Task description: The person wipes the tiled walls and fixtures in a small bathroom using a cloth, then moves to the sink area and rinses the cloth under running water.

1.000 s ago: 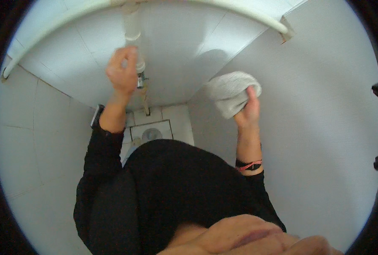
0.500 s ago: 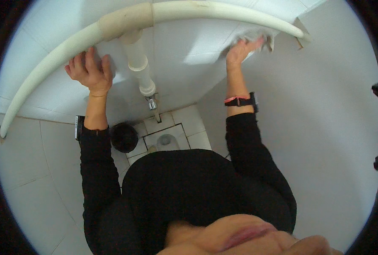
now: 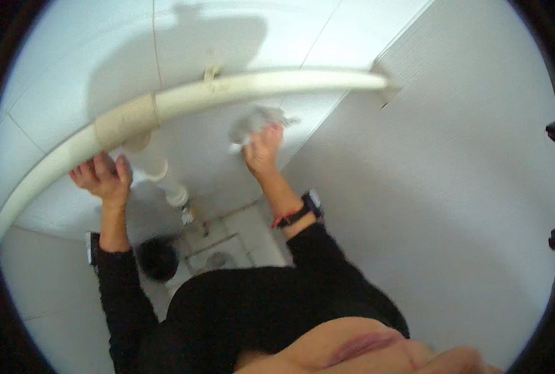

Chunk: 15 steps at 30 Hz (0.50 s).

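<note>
A crumpled greyish-white cloth point(image 3: 257, 122) is in my right hand point(image 3: 265, 149), against the white tiled wall just below the long pale pipe point(image 3: 265, 85). My fingers press on the cloth and partly cover it; motion blurs its edges. Farther left, my left hand point(image 3: 105, 177) has its fingers apart under the pipe, close to the pipe's beige joint point(image 3: 126, 121). The fingertips seem to rest on the wall or the pipe's underside; I cannot tell which. No thing shows in that hand.
From the joint a white branch pipe point(image 3: 160, 173) drops toward a small metal fitting point(image 3: 187, 215). A black round bin point(image 3: 158, 258) stands on the tiled floor beside a square framed drain point(image 3: 220, 259). A plain grey-white wall point(image 3: 427, 187) closes the right side.
My right hand and the cloth have moved left along the wall, away from the corner by the pipe's right end. The view has shifted; my left hand stays under the pipe.
</note>
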Available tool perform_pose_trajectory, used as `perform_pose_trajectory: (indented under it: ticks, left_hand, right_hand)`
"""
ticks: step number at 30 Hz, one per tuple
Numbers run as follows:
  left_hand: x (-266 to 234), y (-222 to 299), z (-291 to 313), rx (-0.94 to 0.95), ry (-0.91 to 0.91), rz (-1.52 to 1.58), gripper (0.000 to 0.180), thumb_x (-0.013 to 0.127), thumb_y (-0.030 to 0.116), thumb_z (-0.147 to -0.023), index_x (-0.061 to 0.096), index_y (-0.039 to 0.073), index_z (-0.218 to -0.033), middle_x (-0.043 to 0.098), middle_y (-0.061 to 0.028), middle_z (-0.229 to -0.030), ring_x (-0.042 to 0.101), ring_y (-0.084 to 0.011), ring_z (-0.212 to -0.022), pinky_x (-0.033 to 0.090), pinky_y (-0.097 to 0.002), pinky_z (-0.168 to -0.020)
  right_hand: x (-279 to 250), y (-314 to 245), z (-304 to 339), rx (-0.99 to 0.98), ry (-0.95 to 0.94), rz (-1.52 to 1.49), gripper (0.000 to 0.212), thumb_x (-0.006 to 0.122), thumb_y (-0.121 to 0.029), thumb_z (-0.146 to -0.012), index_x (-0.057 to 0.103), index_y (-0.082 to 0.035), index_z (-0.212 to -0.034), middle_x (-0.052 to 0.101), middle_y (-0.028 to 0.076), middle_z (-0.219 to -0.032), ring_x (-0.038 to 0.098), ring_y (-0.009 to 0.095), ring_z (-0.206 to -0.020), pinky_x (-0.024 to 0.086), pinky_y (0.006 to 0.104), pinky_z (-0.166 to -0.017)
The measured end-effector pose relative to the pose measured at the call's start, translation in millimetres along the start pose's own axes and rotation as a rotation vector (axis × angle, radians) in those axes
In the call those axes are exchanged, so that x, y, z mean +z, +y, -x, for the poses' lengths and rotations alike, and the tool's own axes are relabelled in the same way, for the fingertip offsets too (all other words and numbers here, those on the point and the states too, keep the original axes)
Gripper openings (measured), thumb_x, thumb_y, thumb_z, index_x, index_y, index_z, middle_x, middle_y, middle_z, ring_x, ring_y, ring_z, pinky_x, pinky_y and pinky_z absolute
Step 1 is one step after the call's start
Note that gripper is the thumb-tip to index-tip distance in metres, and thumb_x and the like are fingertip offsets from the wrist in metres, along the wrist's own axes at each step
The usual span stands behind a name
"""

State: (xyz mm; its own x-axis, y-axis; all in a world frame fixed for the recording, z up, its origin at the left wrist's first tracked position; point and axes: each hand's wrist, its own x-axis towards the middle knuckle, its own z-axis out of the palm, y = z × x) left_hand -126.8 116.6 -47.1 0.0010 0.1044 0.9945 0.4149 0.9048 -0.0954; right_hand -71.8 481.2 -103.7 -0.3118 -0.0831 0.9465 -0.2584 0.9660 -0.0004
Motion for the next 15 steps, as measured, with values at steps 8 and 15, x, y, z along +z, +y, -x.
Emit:
perform_pose_trajectory:
  ticks: [8,15]
  left_hand:
    - [-4,-8,9,0.031,0.041,0.005,0.048,0.062,0.034,-0.089,0.052,0.011,-0.13,0.042,-0.0124,-0.132,0.034,-0.0353,-0.129,0.024,-0.0545,-0.109]
    - [-7,-4,1,0.024,0.05,0.007,0.047,0.061,0.036,-0.091,0.052,0.011,-0.13,0.042,-0.013,-0.133,0.031,-0.0356,-0.133,0.023,-0.0554,-0.111]
  right_hand:
    - [-193,33,-118,1.323,0.631,-1.313,0.05,0.03,-0.037,-0.102,0.045,-0.001,-0.133,0.054,0.018,-0.126,0.053,0.031,-0.118,0.048,0.0454,-0.096]
    - [-475,28,-256,-0.168,0.462,0.917,0.046,0.034,-0.028,-0.103,0.046,0.003,-0.133,0.045,0.022,-0.137,0.037,0.036,-0.133,0.027,0.0492,-0.111]
